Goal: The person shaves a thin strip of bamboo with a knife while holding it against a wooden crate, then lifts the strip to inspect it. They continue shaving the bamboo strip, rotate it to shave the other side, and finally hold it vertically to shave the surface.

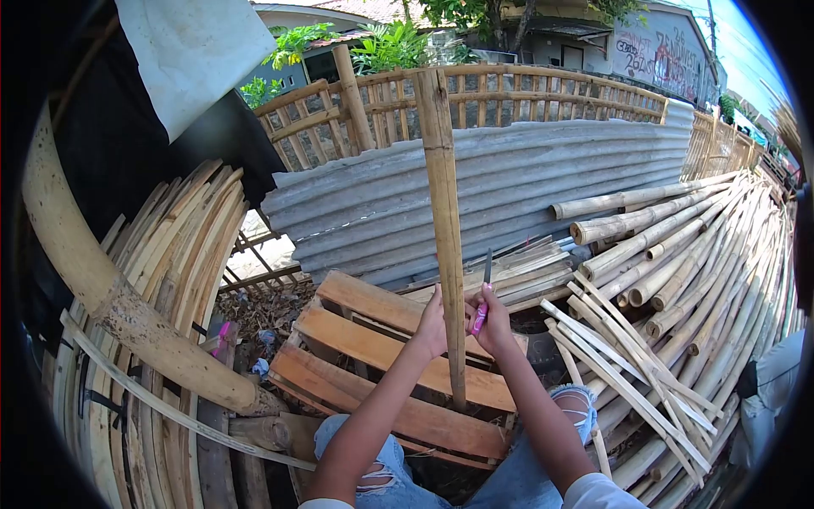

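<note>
A long split bamboo strip stands nearly upright in front of me, its lower end down at the slatted wooden pallet. My left hand grips the strip from its left side, low on its length. On the other side of the strip, my right hand is closed around the pink handle of a knife. The knife's dark blade points up, close beside the strip. Both hands are at about the same height, over the pallet and beyond my knees in ripped jeans.
Bamboo poles are piled on the right, with thin pale strips across them. At left, bundled split strips lean behind a thick bamboo pole. Corrugated metal sheeting and a bamboo fence stand behind. Part of another person's clothing shows at far right.
</note>
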